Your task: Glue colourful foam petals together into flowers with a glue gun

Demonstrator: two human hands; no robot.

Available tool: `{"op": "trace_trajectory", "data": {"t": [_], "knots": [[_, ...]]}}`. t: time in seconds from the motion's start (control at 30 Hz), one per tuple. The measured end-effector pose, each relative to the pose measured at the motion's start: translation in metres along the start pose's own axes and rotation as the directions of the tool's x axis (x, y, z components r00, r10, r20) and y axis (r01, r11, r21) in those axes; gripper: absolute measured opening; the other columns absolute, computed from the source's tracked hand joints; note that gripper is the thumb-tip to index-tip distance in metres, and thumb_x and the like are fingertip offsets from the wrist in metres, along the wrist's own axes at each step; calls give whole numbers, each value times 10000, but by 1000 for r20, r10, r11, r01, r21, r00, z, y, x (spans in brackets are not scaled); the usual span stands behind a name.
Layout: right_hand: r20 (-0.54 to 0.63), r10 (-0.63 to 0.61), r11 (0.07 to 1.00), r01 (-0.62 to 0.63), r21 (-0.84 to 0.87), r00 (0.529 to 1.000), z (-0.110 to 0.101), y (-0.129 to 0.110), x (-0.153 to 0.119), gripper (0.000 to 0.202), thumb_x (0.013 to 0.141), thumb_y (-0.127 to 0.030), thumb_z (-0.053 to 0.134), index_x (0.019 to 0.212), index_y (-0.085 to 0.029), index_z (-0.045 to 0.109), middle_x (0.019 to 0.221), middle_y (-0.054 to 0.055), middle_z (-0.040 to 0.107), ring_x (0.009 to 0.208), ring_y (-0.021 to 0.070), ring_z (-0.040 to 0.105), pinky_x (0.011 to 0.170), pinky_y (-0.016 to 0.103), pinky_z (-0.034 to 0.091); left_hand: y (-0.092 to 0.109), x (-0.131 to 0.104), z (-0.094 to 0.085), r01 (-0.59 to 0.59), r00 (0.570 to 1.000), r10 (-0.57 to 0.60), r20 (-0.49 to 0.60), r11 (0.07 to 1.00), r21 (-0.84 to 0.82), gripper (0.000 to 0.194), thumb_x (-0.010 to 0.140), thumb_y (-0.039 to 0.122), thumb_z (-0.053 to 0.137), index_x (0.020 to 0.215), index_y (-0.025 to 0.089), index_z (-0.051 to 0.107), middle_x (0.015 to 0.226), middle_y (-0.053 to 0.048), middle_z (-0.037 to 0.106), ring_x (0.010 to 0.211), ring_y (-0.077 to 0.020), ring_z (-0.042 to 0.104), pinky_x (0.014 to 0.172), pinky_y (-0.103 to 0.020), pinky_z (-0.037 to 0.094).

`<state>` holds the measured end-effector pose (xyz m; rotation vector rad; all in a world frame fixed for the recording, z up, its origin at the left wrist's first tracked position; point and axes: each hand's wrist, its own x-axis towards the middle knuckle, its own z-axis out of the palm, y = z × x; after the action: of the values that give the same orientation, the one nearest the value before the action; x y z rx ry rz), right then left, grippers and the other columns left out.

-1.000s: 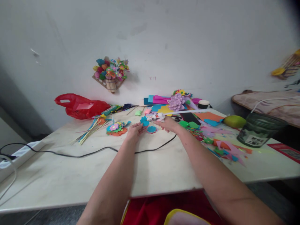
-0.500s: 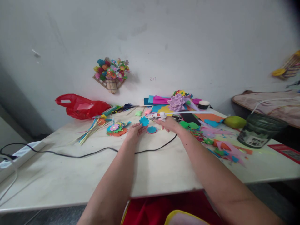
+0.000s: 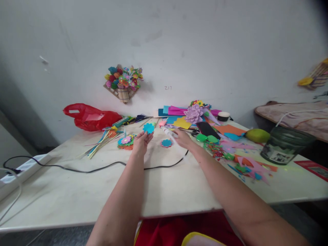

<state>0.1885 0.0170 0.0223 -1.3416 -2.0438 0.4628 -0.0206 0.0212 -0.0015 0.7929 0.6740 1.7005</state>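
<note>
My left hand (image 3: 140,143) pinches a blue flower cutout (image 3: 149,128) and holds it up over the table. To its right, my right hand (image 3: 181,138) is closed on a white glue gun (image 3: 167,132), which is partly smeared by motion. Between the hands a second blue flower cutout (image 3: 166,143) lies flat, with a reddish edge showing beneath it. Beside my left hand sits a pile of layered coloured flowers (image 3: 125,140), a pink one on top.
A black cord (image 3: 102,168) runs across the table from a power strip (image 3: 28,169). At the back left are a red plastic bag (image 3: 93,118) and thin strips (image 3: 99,145). Coloured sheets, a phone (image 3: 208,130), scraps (image 3: 253,165) and a dark glass jar (image 3: 283,145) fill the right side.
My left hand has moved left and up with the blue flower, away from the glue gun. The glue gun has turned in my right hand, which has shifted slightly left.
</note>
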Motion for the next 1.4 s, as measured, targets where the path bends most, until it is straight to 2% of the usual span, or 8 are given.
{"op": "trace_trajectory", "data": {"t": [0.27, 0.47, 0.63, 0.8, 0.9, 1.03, 1.2, 1.4], "knots": [[124, -180, 923, 211, -321, 976, 32, -5, -3, 383, 759, -252, 515, 1139, -210, 521, 1103, 75, 575, 967, 207, 535, 781, 275, 387, 15, -6, 7, -64, 998, 64, 7, 994, -88, 95, 678, 83, 601, 737, 130, 544, 714, -31, 672, 747, -177, 658, 721, -283, 519], [139, -204, 900, 242, -363, 969, 54, -15, -8, 371, 798, -264, 481, 1163, -208, 520, 1054, 91, 582, 930, 210, 543, 768, 294, 392, 10, -7, 12, -21, 997, 24, 68, 999, -45, 65, 697, 113, 605, 741, 128, 561, 701, -32, 667, 731, -170, 659, 692, -270, 526], [140, -307, 842, 337, -421, 941, 67, -28, -10, 310, 780, -232, 514, 1072, -156, 590, 933, 105, 601, 889, 213, 530, 768, 301, 382, 5, -6, 13, 23, 994, -23, 102, 1000, 5, 68, 700, 119, 612, 733, 124, 554, 692, -35, 664, 702, -155, 658, 666, -244, 528], [56, -330, 823, 316, -473, 942, 45, -27, -4, 290, 827, -352, 446, 890, -191, 679, 887, 94, 621, 888, 210, 507, 788, 326, 344, 1, -8, 12, 44, 984, -54, 170, 997, 63, 127, 680, 143, 643, 770, 125, 555, 717, -35, 668, 734, -158, 658, 661, -225, 523], [-69, -255, 838, 184, -514, 964, 20, -7, 0, 260, 826, -314, 446, 843, -234, 693, 925, 64, 635, 943, 221, 483, 816, 354, 315, -1, -10, 14, 63, 982, -80, 173, 993, 100, 136, 684, 155, 644, 782, 126, 555, 722, -44, 671, 726, -156, 658, 653, -222, 522], [-70, -146, 832, 84, -549, 987, -2, 25, 1, 246, 813, -304, 462, 860, -244, 697, 1046, 56, 621, 1023, 241, 462, 882, 405, 273, -2, -13, 17, 94, 977, -117, 177, 987, 131, 141, 680, 157, 647, 782, 121, 556, 729, -55, 673, 717, -159, 658, 658, -232, 524], [28, -194, 785, 172, -595, 981, -2, 44, 1, 222, 796, -354, 495, 867, -279, 692, 1271, 24, 484, 1217, 273, 304, 990, 500, 111, -3, -13, 18, 109, 970, -141, 199, 981, 163, 139, 672, 159, 651, 774, 118, 565, 727, -53, 671, 713, -163, 658, 664, -247, 528], [46, -233, 756, 211, -620, 971, 5, 49, 4, 193, 779, -382, 523, 820, -301, 694, 1256, 6, 501, 1242, 273, 278, 998, 527, 74, -3, -13, 19, 93, 967, -130, 217, 981, 170, 157, 666, 179, 661, 785, 121, 578, 743, -55, 677, 715, -163, 658, 656, -242, 531]]}}
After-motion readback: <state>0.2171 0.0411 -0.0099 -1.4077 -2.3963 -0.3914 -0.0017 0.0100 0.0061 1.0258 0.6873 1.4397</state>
